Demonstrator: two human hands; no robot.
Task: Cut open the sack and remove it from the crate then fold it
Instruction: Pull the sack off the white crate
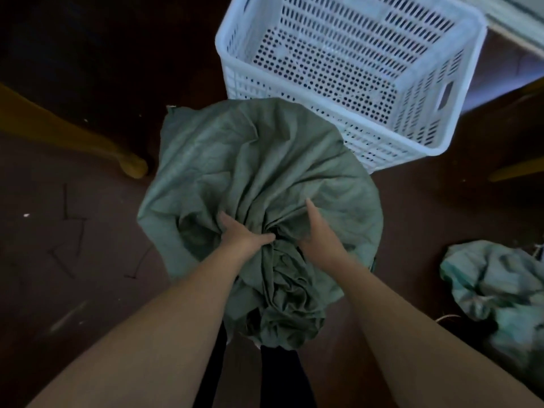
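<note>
A green woven sack [250, 163] hangs crumpled in front of me, outside the crate, spread wide at its far end and bunched toward my body. My left hand [241, 234] is shut on a gathered fold near the sack's middle. Just to the right, my right hand [319, 228] presses into the cloth, thumb raised and fingers buried in the folds. The light blue perforated plastic crate [459, 92] stands beyond the sack on the floor, with nothing visible inside it.
The floor [73, 245] is dark reddish-brown with scratch marks. A yellow wooden furniture leg [129, 164] stands at the left. Another crumpled green sack [500, 290] lies on the floor at the right. A second yellow piece [518, 169] shows at the right edge.
</note>
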